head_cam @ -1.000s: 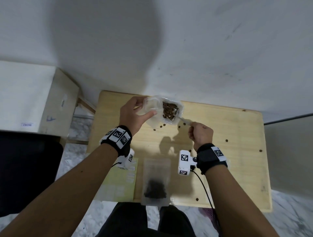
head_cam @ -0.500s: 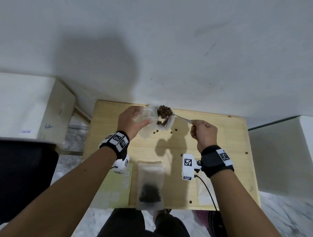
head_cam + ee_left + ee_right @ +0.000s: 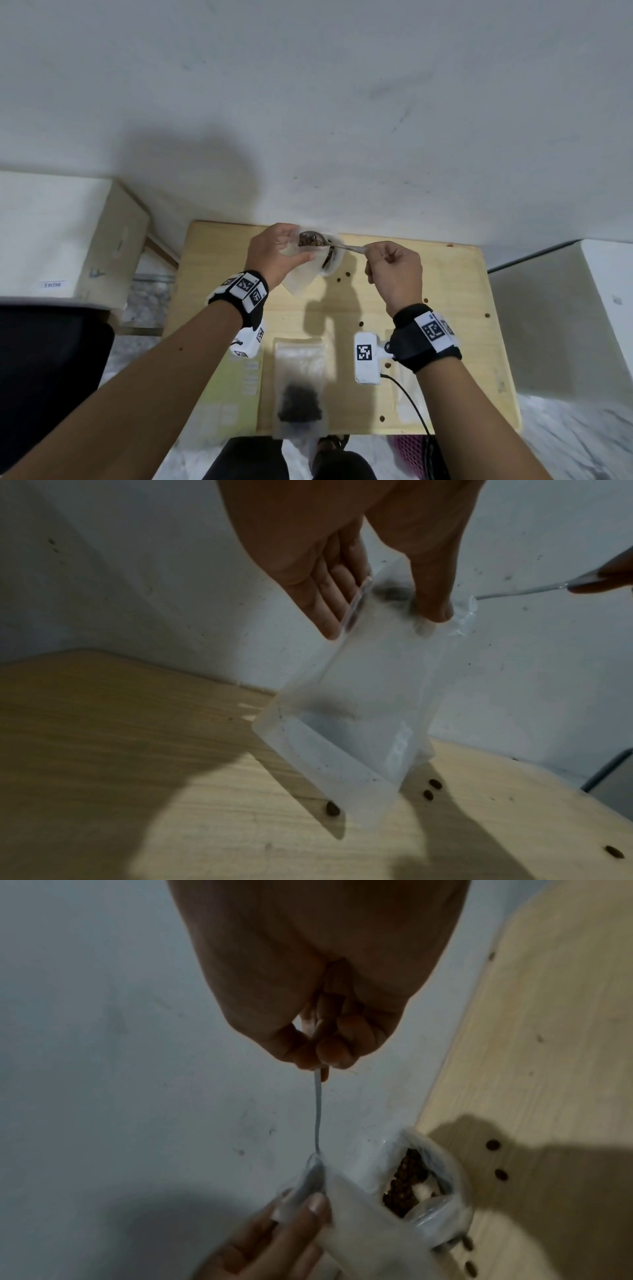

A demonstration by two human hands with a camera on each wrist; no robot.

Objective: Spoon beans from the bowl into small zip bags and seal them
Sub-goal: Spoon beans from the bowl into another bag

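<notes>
My left hand (image 3: 286, 250) holds a small clear zip bag (image 3: 298, 279) up above the table, thumb (image 3: 432, 607) and fingers (image 3: 330, 601) pinching its top so the mouth stays apart. Nothing but a faint smudge shows inside the bag (image 3: 359, 710). My right hand (image 3: 380, 255) grips the handle of a metal spoon (image 3: 346, 247); its bowl, heaped with brown beans (image 3: 309, 239), is at the bag's mouth. In the right wrist view the spoon (image 3: 318, 1110) runs down into the bag's mouth (image 3: 313, 1175). Behind the bag stands the clear bowl (image 3: 337, 262) of beans (image 3: 409, 1176).
A filled zip bag (image 3: 301, 387) lies flat at the near edge of the wooden table (image 3: 445, 274). A pale green sheet (image 3: 233, 404) lies to its left, and a flat white sheet (image 3: 407, 397) lies under my right wrist. Loose beans (image 3: 332, 808) are scattered about. The wall is just behind the bowl.
The spoon has come up out of the bowl with a load of beans and moved left to the bag's mouth. My left hand has kept hold of the bag.
</notes>
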